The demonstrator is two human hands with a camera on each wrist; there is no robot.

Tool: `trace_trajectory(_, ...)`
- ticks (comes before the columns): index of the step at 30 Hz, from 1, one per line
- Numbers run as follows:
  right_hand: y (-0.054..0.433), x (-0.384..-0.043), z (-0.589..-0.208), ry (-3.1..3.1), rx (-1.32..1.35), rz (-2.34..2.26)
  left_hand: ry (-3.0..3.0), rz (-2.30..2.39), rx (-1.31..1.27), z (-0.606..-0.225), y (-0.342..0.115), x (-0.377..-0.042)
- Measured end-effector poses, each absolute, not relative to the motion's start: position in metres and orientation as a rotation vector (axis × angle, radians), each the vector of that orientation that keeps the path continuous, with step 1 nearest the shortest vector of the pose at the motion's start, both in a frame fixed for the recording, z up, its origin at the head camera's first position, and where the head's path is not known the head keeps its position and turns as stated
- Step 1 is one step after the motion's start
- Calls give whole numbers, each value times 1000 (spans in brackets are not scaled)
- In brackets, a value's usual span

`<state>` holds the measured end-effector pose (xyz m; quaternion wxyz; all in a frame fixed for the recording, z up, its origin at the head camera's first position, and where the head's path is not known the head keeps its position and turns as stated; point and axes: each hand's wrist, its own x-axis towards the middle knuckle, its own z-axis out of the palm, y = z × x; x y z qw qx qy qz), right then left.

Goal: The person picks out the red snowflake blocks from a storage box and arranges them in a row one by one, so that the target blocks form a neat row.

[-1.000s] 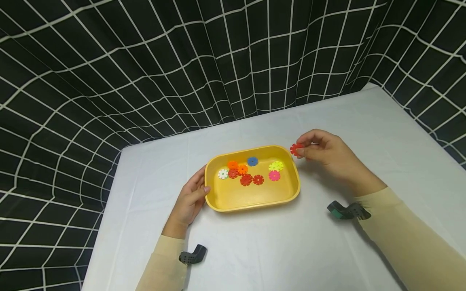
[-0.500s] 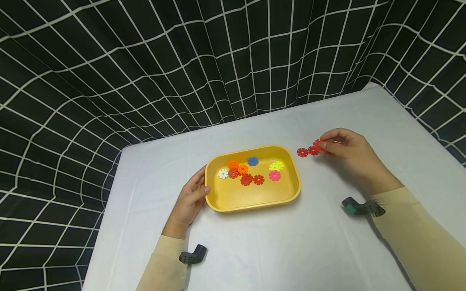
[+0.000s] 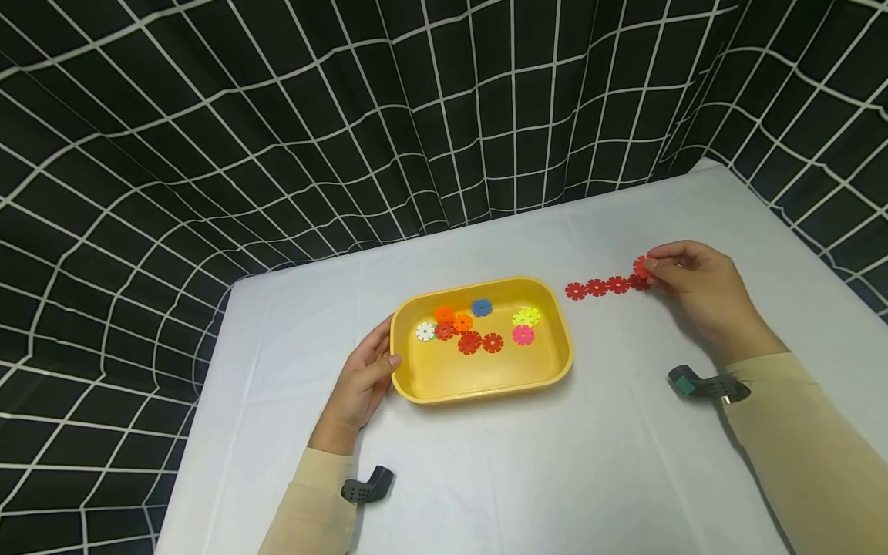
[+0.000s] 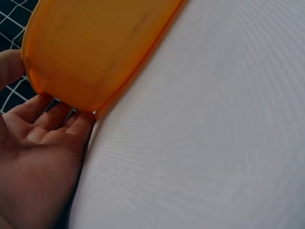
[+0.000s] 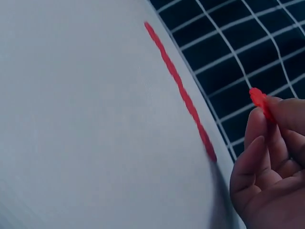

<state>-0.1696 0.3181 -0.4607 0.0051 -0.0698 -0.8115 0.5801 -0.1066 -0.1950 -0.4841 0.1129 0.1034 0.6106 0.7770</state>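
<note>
A yellow plastic tray (image 3: 479, 389) stands on the white cloth in the head view. My left hand (image 3: 364, 374) grips its left end, thumb over the rim and fingers along the outside wall; the left wrist view shows those fingers (image 4: 57, 117) against the tray wall (image 4: 100, 52). Between thumb and fingertips, my right hand (image 3: 701, 289) pinches a red notched disc (image 3: 641, 267), also seen in the right wrist view as a red disc (image 5: 260, 101) held edge-on. Just below it, a row of several red notched discs (image 3: 607, 287) lies on the cloth, right of the tray.
Inside the tray lie several loose notched discs: a white one (image 3: 425, 331), a blue one (image 3: 482, 307), a pink one (image 3: 523, 334), plus orange, red and yellow ones. A black curtain with white grid lines (image 3: 444, 116) hangs behind the table (image 3: 486, 478).
My right hand has moved right, away from the tray, and the row of red discs on the cloth has grown longer behind it. The left hand and tray stay put.
</note>
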Motion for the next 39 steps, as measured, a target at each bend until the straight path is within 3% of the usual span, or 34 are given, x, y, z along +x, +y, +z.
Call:
trace_trajectory(14,343,-173,-473,-2712,-397,1495,1786,2286,293,-484,-194,-107)
trace_trajectory(39,337,-172,-467,-2878,-305,1247,1789,2284,288,-485,-195,-106)
